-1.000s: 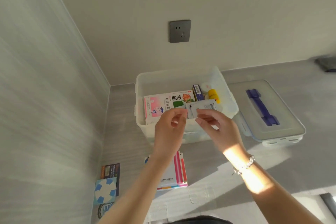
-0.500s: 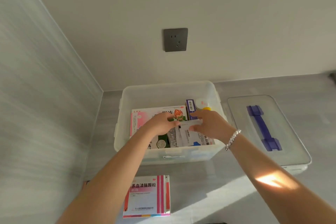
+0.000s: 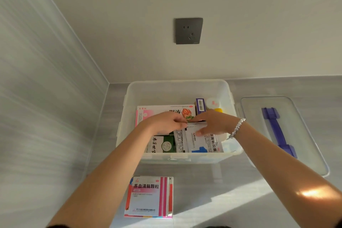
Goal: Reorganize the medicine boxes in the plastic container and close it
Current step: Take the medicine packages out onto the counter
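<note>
An open translucent plastic container (image 3: 177,87) stands on the grey counter against the wall. Inside it lie a large pink-and-white medicine box (image 3: 157,110), a green-and-white box (image 3: 162,144), a purple box (image 3: 200,105), a small bottle with a yellow cap (image 3: 214,104) and a white-and-blue medicine box (image 3: 203,143). Both hands are inside the container. My left hand (image 3: 166,123) and my right hand (image 3: 212,123) pinch the far edge of the white-and-blue box from either side. The container's clear lid (image 3: 285,135) with a purple handle lies to the right.
A pink-and-white medicine box (image 3: 149,197) lies on the counter in front of the container. A grey wall socket (image 3: 188,30) is above. A wall panel closes off the left side. A bracelet (image 3: 236,127) is on my right wrist.
Both hands went down from above the rim into the container, carrying the white-and-blue box onto the other boxes. The camera view tilted and moved closer.
</note>
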`<action>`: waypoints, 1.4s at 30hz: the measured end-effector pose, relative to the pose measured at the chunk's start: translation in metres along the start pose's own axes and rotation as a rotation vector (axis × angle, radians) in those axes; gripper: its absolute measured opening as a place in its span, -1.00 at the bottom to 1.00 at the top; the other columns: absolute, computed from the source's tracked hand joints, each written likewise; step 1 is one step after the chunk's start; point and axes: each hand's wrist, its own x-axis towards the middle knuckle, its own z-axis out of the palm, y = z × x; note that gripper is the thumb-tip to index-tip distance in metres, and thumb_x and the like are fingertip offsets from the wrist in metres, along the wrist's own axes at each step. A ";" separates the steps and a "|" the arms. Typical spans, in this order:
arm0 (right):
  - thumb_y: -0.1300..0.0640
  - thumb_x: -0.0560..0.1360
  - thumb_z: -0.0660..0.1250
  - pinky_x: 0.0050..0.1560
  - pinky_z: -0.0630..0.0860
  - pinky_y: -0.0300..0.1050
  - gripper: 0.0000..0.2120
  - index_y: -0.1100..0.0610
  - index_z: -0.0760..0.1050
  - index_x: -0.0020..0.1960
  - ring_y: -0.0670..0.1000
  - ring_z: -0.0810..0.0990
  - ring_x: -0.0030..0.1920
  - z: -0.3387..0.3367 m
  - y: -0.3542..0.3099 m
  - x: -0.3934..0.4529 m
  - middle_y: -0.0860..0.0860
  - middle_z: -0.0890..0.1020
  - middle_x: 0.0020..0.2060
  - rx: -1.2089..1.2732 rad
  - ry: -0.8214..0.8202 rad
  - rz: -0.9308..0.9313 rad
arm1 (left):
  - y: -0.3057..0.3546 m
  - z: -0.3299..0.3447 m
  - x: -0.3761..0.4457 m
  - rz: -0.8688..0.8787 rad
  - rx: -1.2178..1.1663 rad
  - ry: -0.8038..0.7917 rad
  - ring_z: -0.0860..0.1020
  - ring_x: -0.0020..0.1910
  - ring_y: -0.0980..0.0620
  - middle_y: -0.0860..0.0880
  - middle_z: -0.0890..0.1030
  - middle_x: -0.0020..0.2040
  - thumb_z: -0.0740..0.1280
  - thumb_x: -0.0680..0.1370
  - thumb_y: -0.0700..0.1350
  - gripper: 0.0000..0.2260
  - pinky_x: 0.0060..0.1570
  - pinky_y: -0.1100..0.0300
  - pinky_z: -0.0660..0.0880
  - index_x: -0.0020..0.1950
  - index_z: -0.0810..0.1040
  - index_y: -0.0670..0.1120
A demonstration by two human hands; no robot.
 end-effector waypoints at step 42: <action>-0.18 0.14 0.45 -0.01 0.60 0.05 -0.29 -0.07 0.41 0.26 0.03 0.66 0.00 0.037 -0.082 -0.095 0.02 0.62 0.06 1.199 0.539 -0.183 | -0.020 0.024 -0.103 0.314 -0.999 0.180 0.65 0.04 -0.03 -0.11 0.66 0.09 0.50 0.32 -0.17 -0.42 0.08 0.09 0.57 0.29 0.39 -0.14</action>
